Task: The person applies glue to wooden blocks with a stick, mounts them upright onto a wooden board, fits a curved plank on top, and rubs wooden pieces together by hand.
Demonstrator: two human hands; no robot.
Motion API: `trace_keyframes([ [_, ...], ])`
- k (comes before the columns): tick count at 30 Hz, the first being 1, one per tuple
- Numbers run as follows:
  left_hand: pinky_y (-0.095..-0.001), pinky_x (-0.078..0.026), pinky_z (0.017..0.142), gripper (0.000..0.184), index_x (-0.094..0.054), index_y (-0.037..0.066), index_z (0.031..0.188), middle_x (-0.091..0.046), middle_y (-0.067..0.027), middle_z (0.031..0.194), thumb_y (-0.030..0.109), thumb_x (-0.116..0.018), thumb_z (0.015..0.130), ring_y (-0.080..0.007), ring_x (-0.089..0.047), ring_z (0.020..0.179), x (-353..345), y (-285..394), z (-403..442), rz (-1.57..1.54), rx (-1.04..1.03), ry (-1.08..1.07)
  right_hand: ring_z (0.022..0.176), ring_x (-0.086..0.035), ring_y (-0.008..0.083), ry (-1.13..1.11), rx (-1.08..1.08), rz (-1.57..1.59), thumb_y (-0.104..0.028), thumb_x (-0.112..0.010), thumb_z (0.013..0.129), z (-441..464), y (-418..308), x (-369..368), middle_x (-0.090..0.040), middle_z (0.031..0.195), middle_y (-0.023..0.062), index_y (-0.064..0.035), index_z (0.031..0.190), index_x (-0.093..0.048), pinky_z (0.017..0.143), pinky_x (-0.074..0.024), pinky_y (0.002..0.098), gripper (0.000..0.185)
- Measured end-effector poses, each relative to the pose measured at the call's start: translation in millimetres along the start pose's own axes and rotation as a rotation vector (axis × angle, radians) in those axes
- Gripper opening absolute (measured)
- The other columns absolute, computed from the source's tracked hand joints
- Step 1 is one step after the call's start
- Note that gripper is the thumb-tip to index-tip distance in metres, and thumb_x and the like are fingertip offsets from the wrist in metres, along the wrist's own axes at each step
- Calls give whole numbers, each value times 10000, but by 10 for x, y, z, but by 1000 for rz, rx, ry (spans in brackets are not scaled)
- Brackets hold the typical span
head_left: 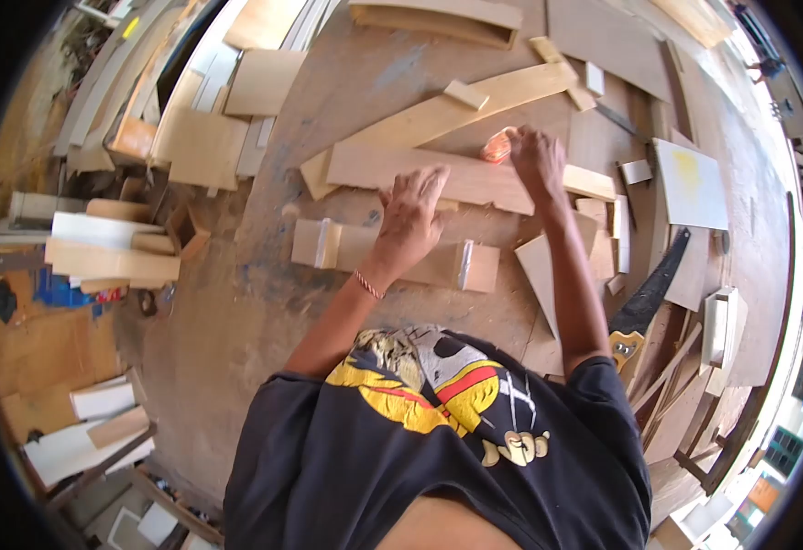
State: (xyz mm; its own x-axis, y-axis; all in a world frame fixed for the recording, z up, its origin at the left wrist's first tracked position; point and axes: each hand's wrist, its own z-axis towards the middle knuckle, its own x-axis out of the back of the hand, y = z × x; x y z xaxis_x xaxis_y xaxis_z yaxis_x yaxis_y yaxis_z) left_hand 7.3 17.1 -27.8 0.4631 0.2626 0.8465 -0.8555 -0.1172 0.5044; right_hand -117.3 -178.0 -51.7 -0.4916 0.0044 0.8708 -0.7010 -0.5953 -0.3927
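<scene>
My left hand (410, 213) lies on a flat wooden board (484, 181), its fingers stretched forward over the board's near side. Beyond the board's right part, my right hand (537, 158) is closed, with the fingers curled at the edge of a small glossy orange-and-white thing (496, 147). It looks like a packet, but its kind is not clear. Behind the board, a longer pale plank (447, 112) runs at a slant, with a small wood block (466, 94) on it. Nearer my body lies a wooden piece (357, 246) with whitish strips near both ends, partly hidden by my left wrist.
A handsaw (650, 298) lies at the right among wood offcuts. A pale panel with a yellow stain (691, 183) is beside it. A long wooden box piece (438, 20) sits at the back. Stacked boards (202, 147) and cut pieces (113, 247) are on the left.
</scene>
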Motion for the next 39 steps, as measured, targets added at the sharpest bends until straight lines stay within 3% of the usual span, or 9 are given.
trace_keyframes([
  [4, -362, -394, 983, 420, -512, -11, 1254, -565, -173, 1172, 15, -577, 840, -297, -520, 1114, 273, -160, -112, -150, -22, 183, 762, -645, 362, -221, -185, -142, -428, -628, 828, 56, -267, 242, -660, 844, 206, -24, 1115, -603, 660, -492, 457, 497],
  [7, -388, -408, 958, 420, -488, -26, 1266, -558, -191, 1191, -10, -552, 852, -303, -533, 1108, 533, -174, -347, -335, 77, 179, 771, -642, 310, -3, -138, -19, -402, -705, 775, -202, -370, 372, -653, 885, 163, -64, 1282, -499, 646, -496, 410, 643],
  [11, -352, -464, 884, 399, -485, -15, 1279, -595, -170, 1145, -12, -517, 881, -261, -583, 1024, 696, -224, -722, -392, 137, 237, 771, -613, 214, 18, -61, 533, -69, -816, 642, -949, -975, 664, -615, 858, 116, -80, 1315, -475, 692, -526, 343, 755],
  [15, -338, -474, 865, 429, -468, 1, 1310, -606, -127, 1153, -30, -500, 883, -221, -589, 988, 743, -508, -1125, -437, 247, 400, 1032, -554, 271, -259, 35, 755, -70, -822, 633, -1684, -1265, 298, -522, 1182, 176, -79, 1461, -195, 783, -533, 343, 1039],
  [16, -334, -465, 886, 511, -414, 15, 1356, -599, -109, 1174, -57, -502, 857, -214, -578, 1008, 781, -623, -1228, -394, 296, 384, 1187, -459, 324, -395, -12, 760, -75, -829, 617, -1800, -1278, 197, -418, 1324, 213, -49, 1476, -56, 917, -480, 368, 1156],
  [19, -333, -452, 908, 617, -325, 32, 1409, -581, -106, 1205, -71, -510, 830, -217, -559, 1046, 853, -957, -1435, -294, 391, 239, 1255, -402, 358, -311, 83, 568, -84, -842, 591, -2004, -1163, -232, -369, 1382, 224, -32, 1471, 10, 1039, -377, 399, 1227],
  [20, -358, -412, 968, 797, -190, 32, 1455, -542, -107, 1267, -28, -613, 782, -244, -530, 1108, 814, -1132, -1508, -293, 383, 127, 1307, -335, 380, -342, 81, 567, -94, -859, 557, -2026, -1118, -332, -317, 1430, 228, -18, 1462, 58, 1099, -286, 417, 1291],
  [24, -411, -273, 1098, 1153, 12, 66, 1478, -445, -97, 1384, 83, -789, 649, -305, -364, 1310, 677, -1453, -1514, -159, 238, -90, 1354, -274, 388, -349, 68, 493, -122, -876, 528, -2053, -1067, -623, -268, 1465, 227, -42, 1455, 119, 1094, -306, 428, 1362],
  [39, -409, -261, 1088, 1390, 105, 18, 1458, -398, -82, 1419, 220, -884, 502, -281, -384, 1289, 295, -2050, -1128, -250, -118, -234, 1289, -354, 381, -327, -18, 310, -323, -876, 519, -2010, -1148, -979, -364, 1422, 187, 5, 1442, 116, 1086, -271, 469, 1394],
])
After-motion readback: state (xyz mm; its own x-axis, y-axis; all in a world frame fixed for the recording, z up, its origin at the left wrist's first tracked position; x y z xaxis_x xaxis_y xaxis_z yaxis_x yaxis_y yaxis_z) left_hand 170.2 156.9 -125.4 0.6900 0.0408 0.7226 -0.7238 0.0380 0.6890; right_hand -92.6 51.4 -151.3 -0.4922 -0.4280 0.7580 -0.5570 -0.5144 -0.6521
